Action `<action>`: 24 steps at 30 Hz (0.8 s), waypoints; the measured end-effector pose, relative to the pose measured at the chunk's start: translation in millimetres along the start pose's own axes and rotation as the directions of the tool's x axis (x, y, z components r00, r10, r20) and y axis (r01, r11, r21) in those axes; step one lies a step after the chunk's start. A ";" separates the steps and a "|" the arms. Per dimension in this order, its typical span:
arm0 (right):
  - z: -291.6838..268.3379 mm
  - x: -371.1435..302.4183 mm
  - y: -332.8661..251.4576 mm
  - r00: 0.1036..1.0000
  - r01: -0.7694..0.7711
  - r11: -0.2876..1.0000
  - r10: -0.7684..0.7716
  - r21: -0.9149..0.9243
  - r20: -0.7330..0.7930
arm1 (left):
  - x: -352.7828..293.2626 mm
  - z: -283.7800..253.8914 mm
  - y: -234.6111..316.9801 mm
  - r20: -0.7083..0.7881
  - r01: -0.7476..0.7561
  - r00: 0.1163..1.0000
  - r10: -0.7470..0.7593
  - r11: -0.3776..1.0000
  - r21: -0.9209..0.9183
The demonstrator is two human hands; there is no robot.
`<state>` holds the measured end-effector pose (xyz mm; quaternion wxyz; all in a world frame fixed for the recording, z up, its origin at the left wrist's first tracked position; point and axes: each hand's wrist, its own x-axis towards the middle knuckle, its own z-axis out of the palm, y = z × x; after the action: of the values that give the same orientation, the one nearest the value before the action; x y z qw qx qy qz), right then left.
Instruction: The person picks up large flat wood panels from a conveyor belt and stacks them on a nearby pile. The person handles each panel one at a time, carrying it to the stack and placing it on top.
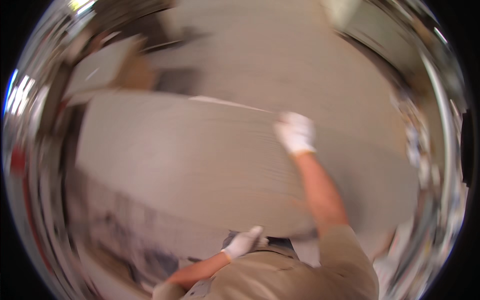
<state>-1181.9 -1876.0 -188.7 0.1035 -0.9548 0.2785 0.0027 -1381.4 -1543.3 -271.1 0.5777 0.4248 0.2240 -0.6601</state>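
Note:
A large, flat grey-beige panel (175,150) stretches out in front of me, its left end reaching far to the left. The picture is smeared by motion. My right hand (296,131), in a white glove with an orange cuff edge, is closed on the panel's far edge near its right end; the fingertips are hidden. Close to my waist, my left hand (244,243), also in a white glove, is closed at the near edge of the panel with its thumb pointing right. Fine ripples show on the surface beside my right forearm.
Past the panel's left end stands a box-like block (102,67) with a pale top and brown side. A pale cabinet-like block (382,37) stands at the far right. Grey floor (260,55) lies beyond the panel. Blurred clutter (417,135) lines the right side.

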 end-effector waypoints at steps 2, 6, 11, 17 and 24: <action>5.7 -7.9 -3.5 0.996 -0.086 0.995 0.086 0.043 0.005 | -41.0 26.6 19.4 -0.094 0.082 0.992 -0.083 0.997 -0.010; 71.7 16.9 68.8 0.963 0.139 0.988 -0.121 0.059 -0.242 | -31.0 4.6 28.4 0.132 -0.109 0.987 0.096 0.989 0.097; 70.1 47.4 33.1 0.982 0.184 0.981 -0.180 0.058 -0.058 | -52.6 -13.9 59.0 0.258 -0.446 0.895 0.364 0.711 0.544; 31.0 36.5 47.2 0.960 0.148 0.913 -0.224 -0.381 -0.165 | -111.2 -121.1 19.8 0.097 -0.637 0.590 0.802 0.388 0.666; 124.7 -39.7 -214.2 0.743 0.605 0.778 -0.628 -0.167 -0.233 | -272.8 -282.5 -91.8 -0.598 -0.223 0.247 0.763 0.645 0.731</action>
<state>-1094.8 -1653.7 -266.2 0.0203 -0.9871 -0.0416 -0.1534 -1391.3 -1143.7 -217.6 0.4223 0.8825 0.1529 -0.1396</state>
